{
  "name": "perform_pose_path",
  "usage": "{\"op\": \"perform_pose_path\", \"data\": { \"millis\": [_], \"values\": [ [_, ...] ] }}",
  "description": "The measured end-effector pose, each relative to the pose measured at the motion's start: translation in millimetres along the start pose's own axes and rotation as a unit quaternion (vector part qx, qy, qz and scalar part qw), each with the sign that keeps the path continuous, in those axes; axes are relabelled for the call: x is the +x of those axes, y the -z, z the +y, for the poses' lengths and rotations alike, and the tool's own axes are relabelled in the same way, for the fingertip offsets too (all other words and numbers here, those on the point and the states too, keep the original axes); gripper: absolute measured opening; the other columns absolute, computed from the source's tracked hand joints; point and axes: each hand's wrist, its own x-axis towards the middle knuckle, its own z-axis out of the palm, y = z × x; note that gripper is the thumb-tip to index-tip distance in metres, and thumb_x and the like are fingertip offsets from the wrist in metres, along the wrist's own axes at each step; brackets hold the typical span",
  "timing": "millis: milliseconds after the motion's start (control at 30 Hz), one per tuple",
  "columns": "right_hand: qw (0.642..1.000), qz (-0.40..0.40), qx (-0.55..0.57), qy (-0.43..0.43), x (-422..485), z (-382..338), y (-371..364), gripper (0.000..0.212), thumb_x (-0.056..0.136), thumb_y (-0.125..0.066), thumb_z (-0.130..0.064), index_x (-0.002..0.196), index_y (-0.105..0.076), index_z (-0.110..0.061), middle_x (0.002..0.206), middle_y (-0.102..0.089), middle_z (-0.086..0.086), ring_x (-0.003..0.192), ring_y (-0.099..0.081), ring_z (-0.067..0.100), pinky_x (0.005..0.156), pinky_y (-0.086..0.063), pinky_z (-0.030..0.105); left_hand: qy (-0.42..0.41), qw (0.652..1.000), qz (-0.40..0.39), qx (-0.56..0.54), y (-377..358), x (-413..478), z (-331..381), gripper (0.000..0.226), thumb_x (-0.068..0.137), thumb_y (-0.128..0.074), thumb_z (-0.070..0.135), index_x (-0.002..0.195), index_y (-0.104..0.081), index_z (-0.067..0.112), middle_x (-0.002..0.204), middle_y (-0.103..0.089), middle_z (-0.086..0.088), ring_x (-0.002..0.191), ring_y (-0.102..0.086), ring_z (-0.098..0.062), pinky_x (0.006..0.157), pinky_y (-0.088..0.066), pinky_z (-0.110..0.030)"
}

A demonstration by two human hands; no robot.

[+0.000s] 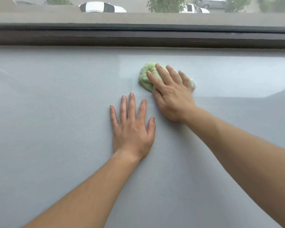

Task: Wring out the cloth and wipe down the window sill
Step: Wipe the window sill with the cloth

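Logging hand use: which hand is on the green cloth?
The right hand, fingers spread over the cloth; the left hand lies flat on the bare sill.

LEFT: left hand (pixel 132 129) was bare, nails short and plain | RIGHT: right hand (pixel 171 97) was bare, nails short | ARMS: both forearms were bare down to the frame edge

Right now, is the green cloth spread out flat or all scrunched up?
Scrunched up: the fluffy green cloth sits in a lumpy wad under the right hand.
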Motion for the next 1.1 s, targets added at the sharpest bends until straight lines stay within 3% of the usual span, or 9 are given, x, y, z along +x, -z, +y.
{"op": "perform_pose_path", "data": {
  "millis": [67, 233, 367, 467, 600, 733, 833, 967, 1100],
  "values": [
    [1.0, -0.001, -0.002, 0.018, 18.9, 22.4, 7.7, 0.053, 0.1, -0.024, -0.048, 0.152, -0.023, -0.044, 0.164, -0.018, -0.008, 0.151, -0.015, 0.024, 0.12, -0.006, 0.046, -0.001, 1.0, 0.002, 0.002, -0.5, -0.1, -0.1, 0.064, 0.098, -0.021, 0.052, 0.156, -0.023, 0.024, 0.167, -0.009, -0.009, 0.154, 0.001, -0.026, 0.121, -0.003, -0.058],
    [0.983, 0.049, 0.025, -0.175, 58.4, 7.8, 4.6, 0.056, 0.098, -0.029, -0.041, 0.153, -0.021, -0.043, 0.166, -0.012, -0.004, 0.152, -0.008, 0.027, 0.12, -0.001, 0.05, 0.002, 1.0, -0.002, 0.009, -1.1, -0.4, 0.8, 0.064, 0.098, -0.021, 0.053, 0.156, -0.023, 0.025, 0.167, -0.007, -0.008, 0.154, 0.004, -0.025, 0.121, -0.002, -0.058],
    [0.999, 0.009, 0.027, -0.036, 40.2, -0.8, 3.7, 0.053, 0.101, -0.025, -0.046, 0.153, -0.02, -0.044, 0.166, -0.013, -0.007, 0.152, -0.008, 0.025, 0.121, -0.001, 0.046, 0.0, 1.0, 0.0, 0.017, -1.1, 0.0, 0.7, 0.065, 0.097, -0.022, 0.053, 0.156, -0.024, 0.025, 0.167, -0.009, -0.009, 0.154, 0.001, -0.025, 0.121, -0.005, -0.059],
    [1.0, -0.001, 0.019, -0.02, 33.9, 45.2, 14.9, 0.053, 0.101, -0.025, -0.049, 0.153, -0.02, -0.045, 0.165, -0.015, -0.009, 0.152, -0.011, 0.022, 0.121, -0.003, 0.043, 0.001, 1.0, -0.004, 0.017, -1.1, 0.4, 0.8, 0.065, 0.097, -0.024, 0.052, 0.156, -0.024, 0.024, 0.167, -0.009, -0.009, 0.154, 0.001, -0.026, 0.121, -0.004, -0.059],
    [0.989, 0.03, 0.012, -0.147, 19.0, 111.8, 32.7, 0.054, 0.099, -0.028, -0.043, 0.153, -0.022, -0.044, 0.166, -0.015, -0.006, 0.151, -0.012, 0.023, 0.121, -0.005, 0.043, 0.004, 1.0, -0.012, 0.019, -0.6, -0.2, 0.9, 0.066, 0.097, -0.021, 0.054, 0.157, -0.02, 0.025, 0.167, -0.005, -0.008, 0.154, 0.005, -0.024, 0.121, -0.002, -0.058],
    [0.96, 0.055, 0.041, -0.273, 14.7, 88.8, 24.8, 0.055, 0.099, -0.029, -0.039, 0.154, -0.021, -0.042, 0.166, -0.012, -0.005, 0.152, -0.008, 0.025, 0.121, -0.001, 0.047, 0.009, 1.0, -0.017, 0.022, 1.4, 0.2, 2.2, 0.067, 0.096, -0.019, 0.054, 0.157, -0.018, 0.025, 0.167, -0.003, -0.007, 0.153, 0.007, -0.024, 0.121, 0.0, -0.057],
    [0.98, 0.046, 0.02, -0.194, -9.2, 58.4, 10.9, 0.056, 0.099, -0.028, -0.041, 0.153, -0.018, -0.043, 0.166, -0.011, -0.006, 0.152, -0.007, 0.025, 0.12, -0.002, 0.046, 0.009, 1.0, -0.017, 0.024, 1.5, 0.1, 2.1, 0.067, 0.096, -0.019, 0.054, 0.157, -0.018, 0.025, 0.167, -0.003, -0.007, 0.154, 0.006, -0.024, 0.121, 0.0, -0.057],
    [0.996, 0.0, -0.005, -0.085, -35.0, 100.5, 23.6, 0.057, 0.097, -0.024, -0.047, 0.153, -0.016, -0.045, 0.165, -0.013, -0.009, 0.152, -0.01, 0.021, 0.122, -0.003, 0.043, 0.01, 0.999, -0.017, 0.029, 0.5, 0.4, 2.0, 0.067, 0.096, -0.019, 0.054, 0.157, -0.018, 0.026, 0.167, -0.004, -0.007, 0.154, 0.005, -0.024, 0.121, 0.001, -0.056],
    [0.971, 0.026, 0.02, -0.238, -28.7, 117.0, 27.7, 0.057, 0.098, -0.024, -0.043, 0.154, -0.016, -0.044, 0.166, -0.009, -0.007, 0.152, -0.005, 0.022, 0.121, 0.002, 0.043, 0.015, 0.999, -0.02, 0.031, 0.8, -0.1, 3.0, 0.068, 0.095, -0.017, 0.055, 0.157, -0.015, 0.027, 0.168, -0.001, -0.006, 0.153, 0.007, -0.023, 0.121, 0.003, -0.055]
  ]
}}
